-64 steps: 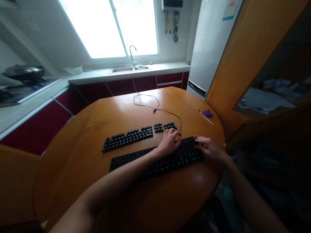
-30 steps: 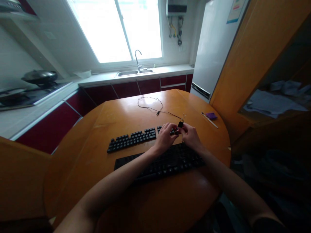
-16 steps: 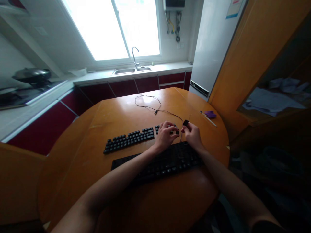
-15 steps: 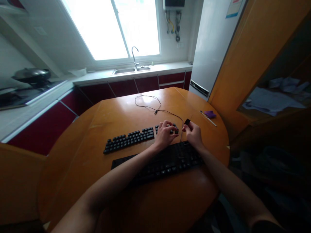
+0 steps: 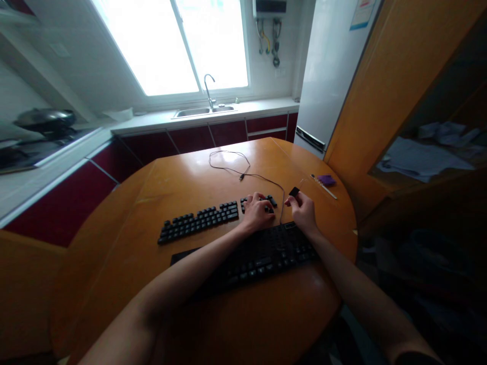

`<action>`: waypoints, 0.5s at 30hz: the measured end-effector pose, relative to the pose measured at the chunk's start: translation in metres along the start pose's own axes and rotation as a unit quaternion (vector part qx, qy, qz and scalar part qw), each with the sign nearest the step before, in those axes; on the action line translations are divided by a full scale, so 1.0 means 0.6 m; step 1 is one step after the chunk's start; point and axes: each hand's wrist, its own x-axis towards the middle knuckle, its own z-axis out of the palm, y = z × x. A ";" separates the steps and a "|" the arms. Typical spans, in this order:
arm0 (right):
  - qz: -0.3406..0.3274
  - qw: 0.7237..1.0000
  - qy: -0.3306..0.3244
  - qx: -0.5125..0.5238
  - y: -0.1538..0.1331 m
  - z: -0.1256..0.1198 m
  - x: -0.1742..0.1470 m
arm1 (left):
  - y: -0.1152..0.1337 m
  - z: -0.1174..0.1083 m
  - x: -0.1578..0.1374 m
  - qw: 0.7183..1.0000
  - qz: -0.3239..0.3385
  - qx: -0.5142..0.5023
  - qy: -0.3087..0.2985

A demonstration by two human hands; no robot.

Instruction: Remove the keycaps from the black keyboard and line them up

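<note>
Rows of loose black keycaps (image 5: 200,220) lie on the wooden table behind a black keyboard (image 5: 262,261), partly covered by my left forearm. My left hand (image 5: 257,212) is curled over the smaller group of keycaps (image 5: 272,199) at the right end, its thumb and fingers closed around a black keycap (image 5: 269,209). Just to the right, above the keyboard's back edge, my right hand (image 5: 303,212) grips a keycap puller (image 5: 294,191). The puller's black handle shows, and its thin wires point away from me.
A thin black cable (image 5: 266,179) runs from the keyboard and loops on the table (image 5: 182,177). Near the right edge lie a white-handled brush (image 5: 329,190) and a purple item (image 5: 326,180). Beyond are a counter with a sink (image 5: 190,112) and a fridge (image 5: 327,66).
My left hand has shifted slightly left and down with the keycap, in among the group of keycaps. My right hand stays nearly still with the puller. The whole view has shifted slightly.
</note>
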 end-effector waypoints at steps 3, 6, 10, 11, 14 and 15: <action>-0.001 1.000 0.000 0.002 0.001 -0.001 0.000 | -0.002 0.002 0.000 1.000 0.000 0.002 0.009; -0.003 1.000 0.000 0.000 0.004 0.000 0.000 | -0.002 0.005 0.002 1.000 -0.006 0.009 0.020; -0.005 1.000 0.001 -0.001 0.003 0.001 0.000 | -0.001 0.006 0.007 0.999 -0.016 0.019 0.031; -0.005 1.000 0.000 -0.001 0.003 0.001 0.000 | -0.001 0.006 0.008 0.999 -0.018 0.021 0.034; -0.005 1.000 -0.005 0.003 0.001 0.002 -0.001 | -0.002 0.006 0.012 0.999 -0.022 0.024 0.039; -0.006 1.000 -0.006 0.004 0.001 0.002 -0.001 | -0.003 0.005 0.013 0.999 -0.023 0.023 0.039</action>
